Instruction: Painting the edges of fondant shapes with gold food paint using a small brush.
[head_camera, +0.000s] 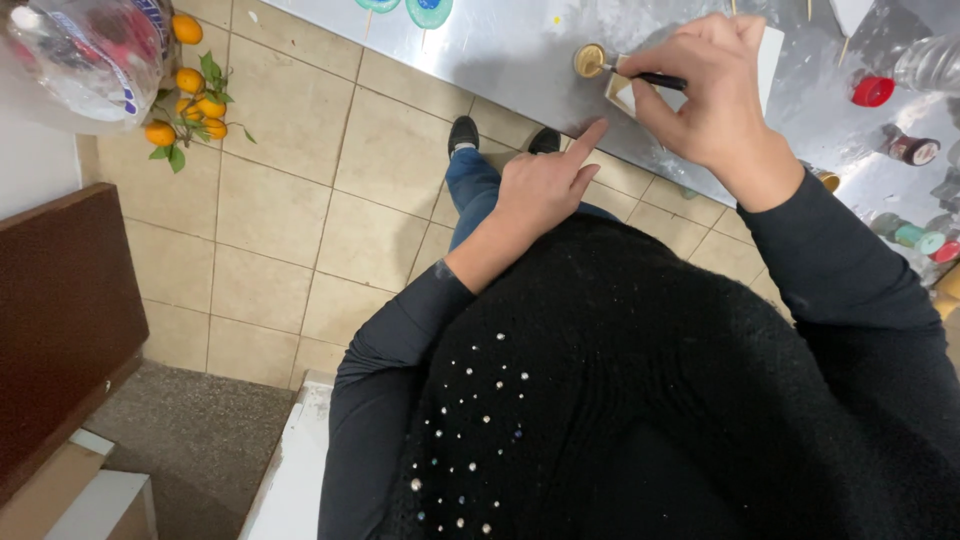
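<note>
My right hand (710, 95) grips a thin dark-handled paintbrush (650, 78) whose tip rests in a small round pot of gold paint (589, 60) on the shiny metal table (520, 45). A small white and tan piece (622, 95) lies under that hand. My left hand (545, 185) hovers at the table's near edge, holding nothing, with the index finger stretched out and the other fingers curled. I wear a black sweater with small beads.
Small paint jars (912, 150) and a red lid (872, 91) stand at the table's right. Two teal painted shapes (428, 10) lie at its far edge. Oranges with leaves (190, 105) and a plastic bag (85, 50) sit upper left. A brown cabinet (60, 320) stands left, on beige floor tiles.
</note>
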